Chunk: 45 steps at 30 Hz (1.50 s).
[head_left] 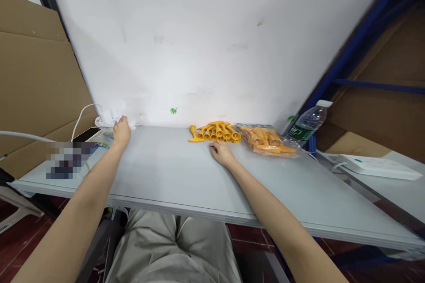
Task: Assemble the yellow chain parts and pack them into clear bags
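My left hand (121,131) reaches to the far left of the grey table (172,177) and rests on a clear plastic packet (102,138) with a printed card; its fingers curl down onto it. My right hand (222,152) lies on the table just in front of a row of several orange plastic toy pieces (217,132), fingers loosely bent, holding nothing. A clear bag of more orange pieces (267,140) lies right of the row.
A white board (206,44) leans behind the table. A water bottle (307,124) stands at the right, a white power strip (376,166) beyond it. A white charger and cable (104,119) and a phone (86,134) sit at the far left. Cardboard (36,79) stands left.
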Each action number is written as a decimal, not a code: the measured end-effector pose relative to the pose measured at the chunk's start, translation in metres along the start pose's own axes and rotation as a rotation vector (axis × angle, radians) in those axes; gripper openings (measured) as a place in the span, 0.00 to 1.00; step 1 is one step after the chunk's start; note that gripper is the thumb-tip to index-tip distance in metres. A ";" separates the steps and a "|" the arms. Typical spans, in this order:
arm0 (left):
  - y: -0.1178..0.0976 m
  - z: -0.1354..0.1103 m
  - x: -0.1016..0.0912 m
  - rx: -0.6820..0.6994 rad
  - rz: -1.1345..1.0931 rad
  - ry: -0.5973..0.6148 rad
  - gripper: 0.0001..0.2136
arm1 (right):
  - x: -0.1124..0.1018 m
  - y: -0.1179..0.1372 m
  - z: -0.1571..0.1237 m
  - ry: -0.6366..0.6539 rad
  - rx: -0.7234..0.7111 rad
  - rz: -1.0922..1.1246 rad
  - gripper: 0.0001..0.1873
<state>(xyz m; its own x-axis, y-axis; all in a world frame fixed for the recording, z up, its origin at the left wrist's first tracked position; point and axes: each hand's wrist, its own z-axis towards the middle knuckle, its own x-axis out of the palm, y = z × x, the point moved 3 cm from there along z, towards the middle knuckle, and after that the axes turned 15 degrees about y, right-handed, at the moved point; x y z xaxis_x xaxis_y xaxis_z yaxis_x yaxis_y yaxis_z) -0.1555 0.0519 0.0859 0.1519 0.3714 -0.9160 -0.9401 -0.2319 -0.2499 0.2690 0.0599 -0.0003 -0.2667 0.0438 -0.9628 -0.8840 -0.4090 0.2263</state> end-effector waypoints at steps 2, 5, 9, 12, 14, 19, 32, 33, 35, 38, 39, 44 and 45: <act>-0.023 0.003 -0.011 0.164 -0.098 -0.111 0.26 | 0.001 -0.001 0.001 -0.007 -0.004 -0.001 0.13; -0.058 -0.001 -0.011 0.405 -0.147 -0.139 0.29 | 0.001 -0.002 0.001 -0.009 -0.010 -0.004 0.13; -0.089 -0.024 0.023 0.734 -0.041 0.108 0.33 | 0.001 -0.002 0.000 -0.015 -0.006 0.002 0.13; -0.093 -0.042 0.055 0.817 0.032 0.380 0.33 | -0.001 0.000 0.000 -0.008 0.015 0.000 0.13; -0.088 -0.050 0.068 0.806 0.040 0.531 0.30 | -0.001 0.002 -0.001 0.002 0.023 -0.005 0.13; -0.074 -0.050 0.072 0.684 -0.062 0.650 0.27 | -0.003 0.005 -0.002 0.005 0.018 -0.009 0.13; -0.077 -0.038 0.082 0.293 -0.319 0.655 0.12 | -0.006 0.009 -0.002 0.001 0.008 -0.040 0.16; -0.078 -0.038 0.083 0.255 -0.343 0.652 0.11 | -0.007 0.012 -0.001 -0.005 0.000 -0.046 0.17; -0.077 -0.038 0.085 0.183 -0.392 0.632 0.10 | -0.009 0.021 0.004 -0.016 -0.018 -0.054 0.18; -0.072 -0.040 0.089 0.119 -0.449 0.573 0.09 | -0.010 0.038 0.017 -0.006 -0.022 -0.050 0.19; -0.070 -0.041 0.090 0.110 -0.458 0.555 0.09 | -0.009 0.044 0.022 0.008 -0.010 -0.047 0.19; -0.055 -0.043 0.088 0.069 -0.427 0.465 0.11 | 0.002 0.065 0.044 0.090 0.067 -0.062 0.17; -0.052 -0.043 0.087 0.062 -0.416 0.449 0.12 | 0.004 0.068 0.047 0.096 0.085 -0.068 0.17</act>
<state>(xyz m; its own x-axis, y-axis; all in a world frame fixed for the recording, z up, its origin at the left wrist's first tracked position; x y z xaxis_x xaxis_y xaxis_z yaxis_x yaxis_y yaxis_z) -0.0803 0.0580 0.0058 0.6108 0.0019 -0.7918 -0.7884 -0.0909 -0.6084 0.1901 0.0756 0.0186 -0.1703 -0.0201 -0.9852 -0.9293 -0.3291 0.1674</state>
